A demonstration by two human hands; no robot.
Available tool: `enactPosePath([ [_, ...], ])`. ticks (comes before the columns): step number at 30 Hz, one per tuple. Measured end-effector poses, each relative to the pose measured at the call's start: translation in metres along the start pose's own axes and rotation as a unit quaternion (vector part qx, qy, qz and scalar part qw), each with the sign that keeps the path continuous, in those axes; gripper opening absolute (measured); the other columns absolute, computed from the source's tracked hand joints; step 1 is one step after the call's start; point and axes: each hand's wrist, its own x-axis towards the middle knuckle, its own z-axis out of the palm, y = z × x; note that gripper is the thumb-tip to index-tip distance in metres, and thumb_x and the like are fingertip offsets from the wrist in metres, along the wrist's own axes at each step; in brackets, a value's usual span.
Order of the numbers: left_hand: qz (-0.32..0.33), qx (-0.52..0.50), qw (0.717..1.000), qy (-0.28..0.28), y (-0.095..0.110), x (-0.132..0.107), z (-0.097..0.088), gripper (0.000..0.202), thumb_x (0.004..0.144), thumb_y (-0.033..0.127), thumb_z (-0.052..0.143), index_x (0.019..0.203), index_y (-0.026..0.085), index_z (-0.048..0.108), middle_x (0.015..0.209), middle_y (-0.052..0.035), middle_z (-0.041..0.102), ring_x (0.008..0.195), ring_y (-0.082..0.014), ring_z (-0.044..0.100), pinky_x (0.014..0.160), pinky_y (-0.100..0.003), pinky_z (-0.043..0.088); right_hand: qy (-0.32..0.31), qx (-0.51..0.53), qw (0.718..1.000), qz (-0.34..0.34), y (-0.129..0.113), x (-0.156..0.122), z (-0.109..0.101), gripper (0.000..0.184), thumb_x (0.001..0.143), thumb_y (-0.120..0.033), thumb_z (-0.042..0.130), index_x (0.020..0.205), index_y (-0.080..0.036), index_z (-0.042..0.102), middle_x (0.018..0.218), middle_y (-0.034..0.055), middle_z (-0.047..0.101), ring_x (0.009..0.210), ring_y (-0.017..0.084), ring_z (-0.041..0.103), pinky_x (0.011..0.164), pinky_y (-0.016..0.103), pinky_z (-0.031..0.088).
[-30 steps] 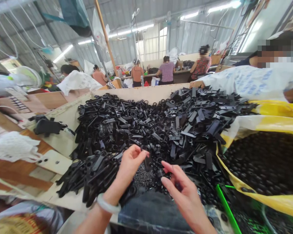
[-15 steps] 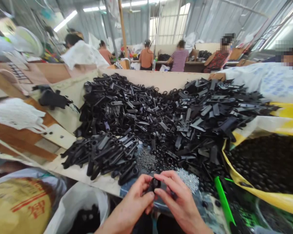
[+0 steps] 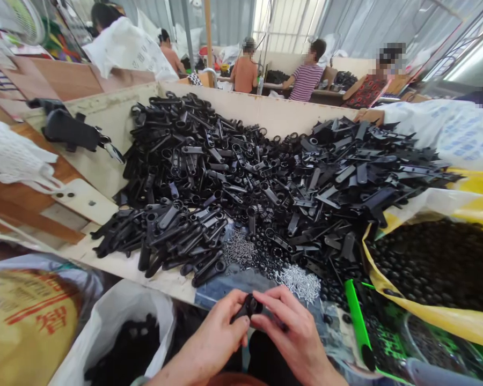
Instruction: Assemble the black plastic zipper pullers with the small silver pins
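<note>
Both of my hands meet at the front edge of the worktable around one black plastic part with a ring-shaped end [image 3: 253,304]. My left hand [image 3: 221,327] is closed on it from the left, thumb along the near side. From the right, my right hand [image 3: 292,327] pinches the same part with thumb and fingertips. Much of the part is hidden by fingers. Just beyond lie a heap of small silver pins [image 3: 300,282] and a heap of darker grey small pieces [image 3: 239,251]. Several longer black ring-ended handles [image 3: 165,230] lie stacked to the left.
A large pile of black plastic parts [image 3: 225,161] fills the walled table. At right are a yellow-edged sack [image 3: 406,303] of round black pieces and a green tray [image 3: 356,316]. A white bag [image 3: 161,321] stands at lower left. Several people sit at benches behind.
The view has tilted downward and shifted slightly, so the table appears higher. Both hands stay on the black ring-ended part, with only small finger movement.
</note>
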Motion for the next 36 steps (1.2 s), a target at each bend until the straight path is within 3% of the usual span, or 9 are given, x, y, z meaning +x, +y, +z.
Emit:
enactPosePath([
  [6, 0.009, -0.023, 0.999, -0.033, -0.007, -0.001, 0.002, 0.021, 0.087, 0.031, 0.053, 0.104, 0.018, 0.054, 0.067, 0.0057, 0.052, 0.056, -0.0104, 0.046, 0.056, -0.024, 0.033, 0.041, -0.02, 0.999, 0.026, -0.003, -0.009, 0.007, 0.022, 0.094, -0.027, 0.07, 0.114, -0.025, 0.077, 0.086, 0.0043, 0.07, 0.064, 0.015, 0.067, 0.056, 0.022, 0.057],
  [10, 0.025, -0.019, 0.999, -0.03, -0.021, -0.002, 0.001, 0.019, 0.092, 0.034, 0.054, 0.105, 0.02, 0.056, 0.076, 0.0055, 0.049, 0.06, -0.0091, 0.041, 0.057, -0.023, 0.032, 0.03, -0.017, 0.998, 0.052, -0.004, -0.015, 0.01, 0.021, 0.095, -0.031, 0.068, 0.112, -0.025, 0.077, 0.083, 0.0039, 0.069, 0.061, 0.015, 0.067, 0.054, 0.023, 0.056],
  [14, 0.034, -0.007, 0.999, -0.021, -0.026, -0.006, 0.003, 0.016, 0.093, 0.034, 0.054, 0.103, 0.022, 0.059, 0.092, 0.001, 0.055, 0.072, -0.0115, 0.044, 0.063, -0.024, 0.034, 0.045, -0.015, 0.997, 0.064, -0.007, -0.021, 0.013, 0.019, 0.095, -0.031, 0.068, 0.11, -0.024, 0.078, 0.08, 0.0025, 0.067, 0.062, 0.015, 0.067, 0.056, 0.022, 0.056],
  [17, 0.014, -0.009, 0.999, -0.032, -0.022, -0.009, 0.006, 0.018, 0.088, 0.026, 0.051, 0.104, 0.023, 0.057, 0.09, 0.0024, 0.053, 0.071, -0.0114, 0.041, 0.064, -0.024, 0.034, 0.067, -0.012, 0.995, 0.071, -0.008, -0.027, 0.016, 0.018, 0.094, -0.029, 0.069, 0.109, -0.023, 0.078, 0.077, 0.0013, 0.065, 0.058, 0.014, 0.064, 0.054, 0.021, 0.055],
  [20, -0.015, -0.003, 0.999, -0.039, -0.018, -0.012, 0.008, 0.029, 0.072, 0.017, 0.046, 0.098, 0.023, 0.056, 0.081, 0.005, 0.049, 0.067, -0.011, 0.036, 0.06, -0.023, 0.031, 0.076, -0.007, 0.995, 0.069, -0.009, -0.033, 0.019, 0.017, 0.093, -0.027, 0.07, 0.108, -0.023, 0.078, 0.076, 0.0007, 0.064, 0.056, 0.013, 0.061, 0.052, 0.022, 0.053],
  [24, -0.051, -0.036, 0.997, -0.038, -0.017, -0.015, 0.009, 0.039, 0.065, 0.022, 0.043, 0.102, 0.023, 0.056, 0.076, 0.005, 0.051, 0.057, -0.0101, 0.031, 0.052, -0.025, 0.021, 0.074, -0.005, 0.994, 0.075, -0.009, -0.037, 0.018, 0.016, 0.091, -0.027, 0.072, 0.106, -0.024, 0.079, 0.077, 0.0004, 0.063, 0.056, 0.013, 0.06, 0.051, 0.023, 0.053],
  [30, -0.032, -0.056, 0.997, -0.029, -0.021, -0.016, 0.013, 0.034, 0.076, 0.029, 0.047, 0.105, 0.02, 0.063, 0.073, 0.0046, 0.051, 0.055, -0.0096, 0.034, 0.052, -0.024, 0.025, 0.101, -0.001, 0.992, 0.079, -0.008, -0.041, 0.023, 0.016, 0.091, -0.028, 0.073, 0.105, -0.023, 0.078, 0.074, -0.0001, 0.062, 0.054, 0.013, 0.058, 0.051, 0.023, 0.053],
  [33, -0.018, -0.062, 0.998, -0.018, -0.031, -0.013, 0.016, 0.036, 0.089, 0.043, 0.052, 0.113, 0.02, 0.063, 0.079, 0.0023, 0.057, 0.055, -0.0088, 0.036, 0.051, -0.023, 0.027, 0.08, 0.002, 0.993, 0.086, -0.008, -0.045, 0.025, 0.017, 0.092, -0.026, 0.07, 0.107, -0.023, 0.077, 0.078, 0.0008, 0.063, 0.055, 0.013, 0.058, 0.052, 0.023, 0.052],
  [36, 0.028, -0.05, 0.998, -0.003, -0.04, -0.008, 0.016, 0.041, 0.092, 0.055, 0.057, 0.108, 0.019, 0.067, 0.082, 0.0, 0.061, 0.064, -0.011, 0.047, 0.057, -0.022, 0.035, 0.041, 0.018, 0.994, 0.1, -0.01, -0.045, 0.02, 0.018, 0.091, -0.022, 0.069, 0.107, -0.024, 0.077, 0.085, 0.0016, 0.065, 0.052, 0.011, 0.053, 0.051, 0.022, 0.05],
])
